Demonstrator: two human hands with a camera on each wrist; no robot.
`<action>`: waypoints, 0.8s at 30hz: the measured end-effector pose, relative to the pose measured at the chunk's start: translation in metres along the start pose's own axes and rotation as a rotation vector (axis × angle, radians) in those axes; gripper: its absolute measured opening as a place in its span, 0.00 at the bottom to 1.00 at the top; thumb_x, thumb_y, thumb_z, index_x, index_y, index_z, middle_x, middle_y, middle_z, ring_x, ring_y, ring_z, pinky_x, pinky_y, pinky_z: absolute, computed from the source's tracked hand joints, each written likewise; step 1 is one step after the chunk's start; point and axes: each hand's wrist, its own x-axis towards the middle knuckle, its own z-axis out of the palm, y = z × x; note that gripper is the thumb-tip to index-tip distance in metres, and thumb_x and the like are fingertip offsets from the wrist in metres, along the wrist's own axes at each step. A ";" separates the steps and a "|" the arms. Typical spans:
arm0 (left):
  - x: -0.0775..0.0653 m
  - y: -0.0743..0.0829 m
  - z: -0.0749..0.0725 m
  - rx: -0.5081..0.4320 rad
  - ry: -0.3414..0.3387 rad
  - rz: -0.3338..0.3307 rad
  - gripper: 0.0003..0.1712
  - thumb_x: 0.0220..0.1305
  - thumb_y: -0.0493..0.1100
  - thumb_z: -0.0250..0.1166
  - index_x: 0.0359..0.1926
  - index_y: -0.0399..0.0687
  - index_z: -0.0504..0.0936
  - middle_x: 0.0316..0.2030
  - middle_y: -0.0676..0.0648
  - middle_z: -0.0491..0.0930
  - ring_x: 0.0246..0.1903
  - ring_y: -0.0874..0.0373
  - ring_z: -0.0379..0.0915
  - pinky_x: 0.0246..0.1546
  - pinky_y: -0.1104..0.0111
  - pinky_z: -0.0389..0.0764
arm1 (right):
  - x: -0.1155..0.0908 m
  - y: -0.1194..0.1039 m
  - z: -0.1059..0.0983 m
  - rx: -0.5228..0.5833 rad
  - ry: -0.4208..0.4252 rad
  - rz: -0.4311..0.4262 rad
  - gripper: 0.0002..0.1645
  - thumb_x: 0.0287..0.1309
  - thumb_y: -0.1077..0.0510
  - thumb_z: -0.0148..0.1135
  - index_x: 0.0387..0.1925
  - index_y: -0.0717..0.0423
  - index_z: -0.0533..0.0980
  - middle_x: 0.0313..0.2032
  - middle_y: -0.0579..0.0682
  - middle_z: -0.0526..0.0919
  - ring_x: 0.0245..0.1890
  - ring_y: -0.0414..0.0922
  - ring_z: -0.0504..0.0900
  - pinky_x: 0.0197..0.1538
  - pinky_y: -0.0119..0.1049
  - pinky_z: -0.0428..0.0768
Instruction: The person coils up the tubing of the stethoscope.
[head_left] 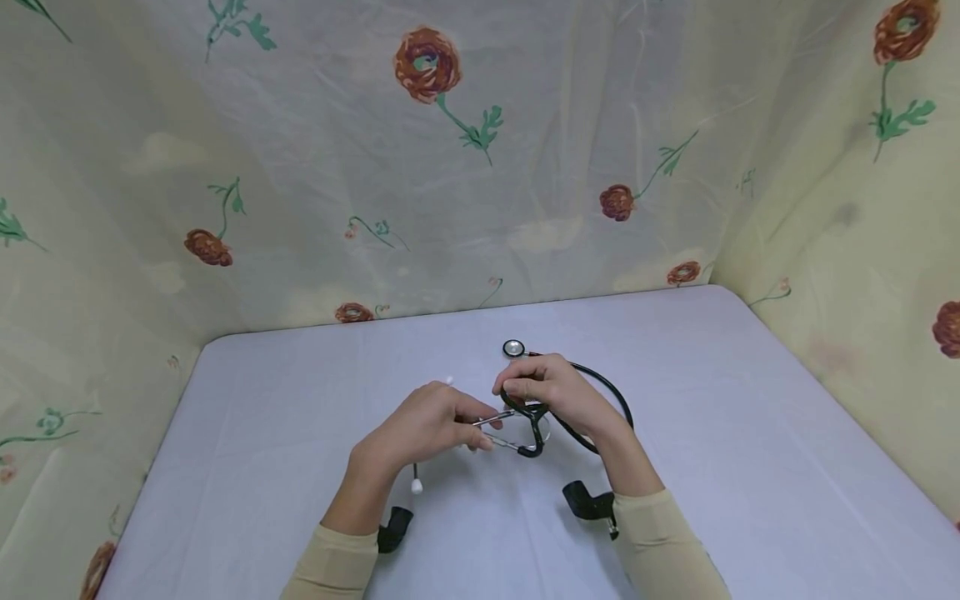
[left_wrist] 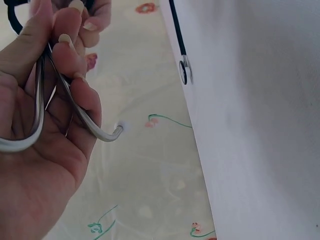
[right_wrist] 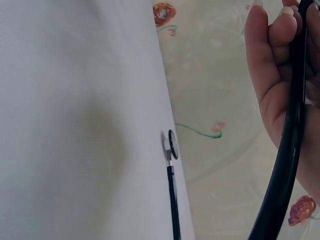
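Both hands hold one stethoscope, with black tubing (head_left: 617,398) and metal ear tubes (left_wrist: 39,102). My left hand (head_left: 431,425) grips the ear tubes, which run through between thumb and fingers in the left wrist view. A white ear tip (head_left: 417,485) sticks out below that hand. To its right, my right hand (head_left: 562,390) pinches the black tubing close to where it forks to the ear tubes. In the right wrist view the tubing crosses the palm (right_wrist: 277,110). The round chest piece (head_left: 513,348) lies on the table beyond the right hand.
A white cloth covers the table (head_left: 300,400). Flower-printed curtains (head_left: 315,150) hang behind it and along both sides. Black wrist-worn devices jut out beneath the left wrist (head_left: 395,529) and the right wrist (head_left: 588,502).
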 end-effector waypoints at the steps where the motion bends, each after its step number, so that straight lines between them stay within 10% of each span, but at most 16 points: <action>1: 0.000 0.000 0.000 -0.009 -0.002 0.005 0.15 0.50 0.55 0.69 0.42 0.66 0.84 0.23 0.68 0.82 0.26 0.59 0.80 0.32 0.71 0.72 | 0.000 0.001 0.000 0.012 -0.010 -0.001 0.12 0.60 0.52 0.57 0.38 0.55 0.80 0.33 0.55 0.79 0.33 0.43 0.74 0.42 0.41 0.74; 4: 0.000 0.001 0.000 -0.028 -0.005 0.019 0.12 0.50 0.55 0.68 0.39 0.69 0.84 0.23 0.64 0.83 0.25 0.58 0.79 0.27 0.73 0.70 | 0.002 0.005 0.001 0.053 -0.038 -0.009 0.12 0.60 0.55 0.57 0.39 0.59 0.80 0.34 0.55 0.81 0.32 0.41 0.76 0.41 0.39 0.75; 15: -0.001 0.006 -0.003 0.086 0.067 0.029 0.10 0.49 0.57 0.68 0.36 0.71 0.84 0.17 0.66 0.79 0.18 0.70 0.72 0.68 0.52 0.52 | 0.004 0.005 0.005 0.108 -0.050 0.041 0.18 0.58 0.55 0.60 0.39 0.69 0.72 0.26 0.51 0.81 0.24 0.47 0.78 0.34 0.42 0.78; 19: -0.001 0.006 -0.002 0.089 0.098 0.021 0.14 0.49 0.56 0.68 0.40 0.66 0.85 0.19 0.66 0.81 0.21 0.70 0.76 0.48 0.65 0.74 | 0.004 0.004 0.005 0.106 -0.038 0.068 0.16 0.58 0.55 0.60 0.37 0.66 0.73 0.26 0.53 0.81 0.23 0.46 0.78 0.33 0.42 0.77; 24: -0.001 0.006 -0.002 0.106 0.142 0.026 0.14 0.49 0.56 0.68 0.40 0.66 0.84 0.21 0.64 0.82 0.22 0.69 0.78 0.22 0.74 0.67 | 0.004 0.001 0.005 0.116 -0.026 0.078 0.13 0.59 0.55 0.58 0.36 0.64 0.74 0.27 0.53 0.82 0.24 0.45 0.79 0.34 0.41 0.78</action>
